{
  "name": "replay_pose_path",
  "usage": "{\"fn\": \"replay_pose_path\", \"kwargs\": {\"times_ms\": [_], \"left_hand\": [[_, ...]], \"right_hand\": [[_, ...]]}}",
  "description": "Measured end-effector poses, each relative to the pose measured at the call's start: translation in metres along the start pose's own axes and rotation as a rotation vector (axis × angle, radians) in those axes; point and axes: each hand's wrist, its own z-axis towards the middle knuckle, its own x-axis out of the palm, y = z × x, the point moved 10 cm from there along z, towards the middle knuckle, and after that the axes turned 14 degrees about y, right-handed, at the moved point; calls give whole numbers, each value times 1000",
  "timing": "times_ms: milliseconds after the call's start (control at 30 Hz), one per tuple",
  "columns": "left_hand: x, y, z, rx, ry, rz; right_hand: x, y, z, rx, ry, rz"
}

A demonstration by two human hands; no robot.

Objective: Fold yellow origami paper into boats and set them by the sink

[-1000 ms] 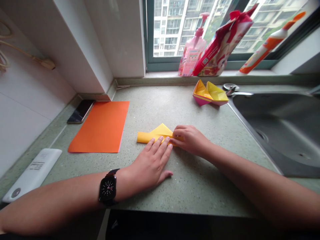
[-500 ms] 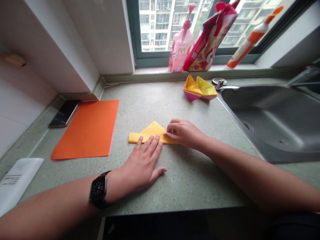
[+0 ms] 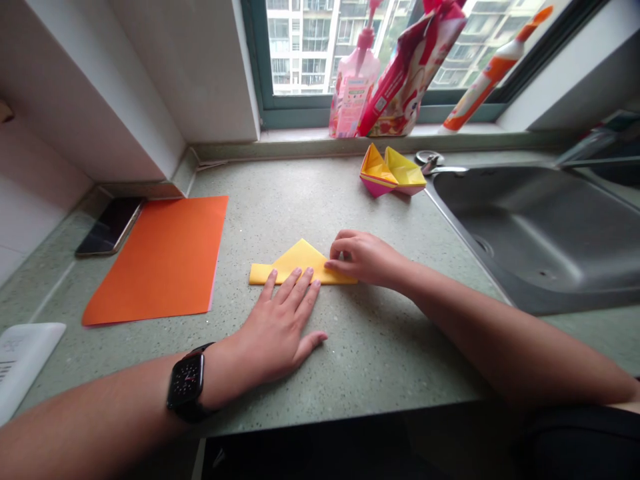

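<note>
A folded piece of yellow paper (image 3: 301,255) lies flat on the counter, a long strip with a triangular peak in its middle pointing away from me. My left hand (image 3: 277,327) rests palm down, its fingers spread and their tips pressing the strip's near edge; a watch (image 3: 186,380) is on that wrist. At the paper's right end, my right hand (image 3: 363,257) is curled, with thumb and index finger closed on the strip. The fingers hide part of that end.
An orange sheet (image 3: 160,260) lies at left beside a phone (image 3: 110,227); a white object (image 3: 27,363) is nearer. Behind stand a folded paper boat (image 3: 380,179), a pump bottle (image 3: 354,87), a red bag (image 3: 415,73) and an orange-white bottle (image 3: 483,87). A sink (image 3: 550,233) is at right.
The whole view has shifted slightly. The triangle's base now shows less of the strip across it, and my right fingers sit a little looser at the right end. My left hand stays on the paper.
</note>
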Motion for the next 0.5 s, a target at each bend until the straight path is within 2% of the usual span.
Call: {"fn": "replay_pose_path", "kwargs": {"times_ms": [267,500], "left_hand": [[-2,1,0,-13,0,23],[-3,1,-1,-16,-12,57]], "right_hand": [[-2,-13,0,78,140,34],[-1,-14,0,99,161,26]]}}
